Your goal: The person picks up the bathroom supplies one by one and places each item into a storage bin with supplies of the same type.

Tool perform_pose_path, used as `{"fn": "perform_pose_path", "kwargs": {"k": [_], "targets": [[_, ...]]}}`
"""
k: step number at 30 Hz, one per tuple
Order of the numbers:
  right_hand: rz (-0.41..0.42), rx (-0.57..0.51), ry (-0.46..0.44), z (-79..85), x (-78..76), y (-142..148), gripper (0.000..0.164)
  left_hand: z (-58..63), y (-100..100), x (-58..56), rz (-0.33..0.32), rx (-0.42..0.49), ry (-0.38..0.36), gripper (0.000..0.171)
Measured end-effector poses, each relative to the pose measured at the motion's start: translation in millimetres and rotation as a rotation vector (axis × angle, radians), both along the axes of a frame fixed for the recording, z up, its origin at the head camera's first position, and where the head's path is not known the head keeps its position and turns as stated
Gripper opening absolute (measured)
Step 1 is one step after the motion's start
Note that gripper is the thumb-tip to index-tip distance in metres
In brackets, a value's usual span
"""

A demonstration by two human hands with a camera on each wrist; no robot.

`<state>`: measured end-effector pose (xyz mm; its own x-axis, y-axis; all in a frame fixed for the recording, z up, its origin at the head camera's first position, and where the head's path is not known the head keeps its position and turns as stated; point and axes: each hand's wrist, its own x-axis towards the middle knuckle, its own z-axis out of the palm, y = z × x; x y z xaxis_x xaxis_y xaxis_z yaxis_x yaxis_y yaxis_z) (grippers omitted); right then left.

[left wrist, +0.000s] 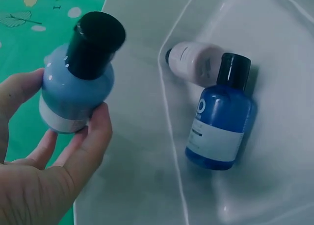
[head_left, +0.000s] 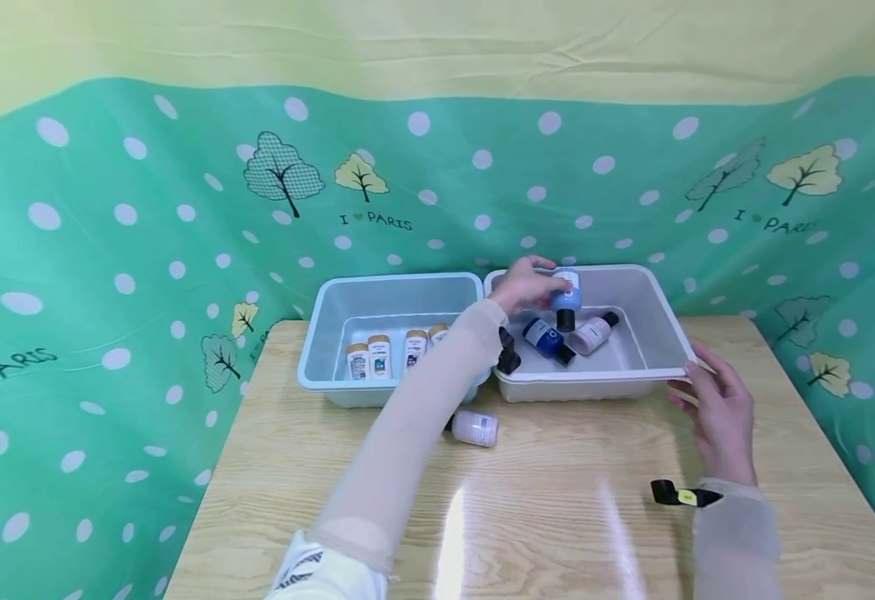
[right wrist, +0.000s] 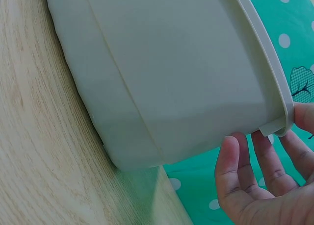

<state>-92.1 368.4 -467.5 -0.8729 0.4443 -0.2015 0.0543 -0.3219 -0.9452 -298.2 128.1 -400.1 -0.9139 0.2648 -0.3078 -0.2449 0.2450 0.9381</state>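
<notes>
My left hand (head_left: 527,285) grips a light blue bottle (head_left: 566,293) with its black cap tilted downward, over the back of the right-hand whitish bin (head_left: 636,333). In the left wrist view, thumb and fingers wrap the bottle's body. Below it in the bin lie a dark blue bottle (head_left: 544,337) and a pale pink bottle (head_left: 593,333), both black-capped. My right hand (head_left: 722,404) pinches the bin's front right corner, its thumb on the rim and fingers underneath, as the right wrist view shows.
To the left stands a light blue bin (head_left: 317,333) holding several white bottles (head_left: 380,357) with tan caps, partly behind my left arm. Another pale pink bottle (head_left: 475,428) lies on the wooden table (head_left: 542,500) in front of the bins. A green patterned cloth (head_left: 482,192) hangs behind.
</notes>
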Motion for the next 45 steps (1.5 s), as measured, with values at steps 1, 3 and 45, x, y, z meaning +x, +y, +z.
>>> {"fn": "perform_pose_path", "kwargs": {"k": [1, 3, 45], "targets": [[0.002, 0.003, 0.002, 0.2, -0.1, -0.1, 0.052, -0.9, 0.3, 0.5, -0.011, -0.012, 0.006, 0.049], [0.004, -0.002, 0.006, 0.5, -0.2, -0.3, 0.053, -2.3, 1.3, 2.2, -0.036, -0.031, 0.019, 0.046], [-0.008, -0.02, -0.001, 1.3, 3.4, -2.4, 0.053, 48.7, -85.3, 73.3, -0.099, 0.443, 0.07, 0.04]]}}
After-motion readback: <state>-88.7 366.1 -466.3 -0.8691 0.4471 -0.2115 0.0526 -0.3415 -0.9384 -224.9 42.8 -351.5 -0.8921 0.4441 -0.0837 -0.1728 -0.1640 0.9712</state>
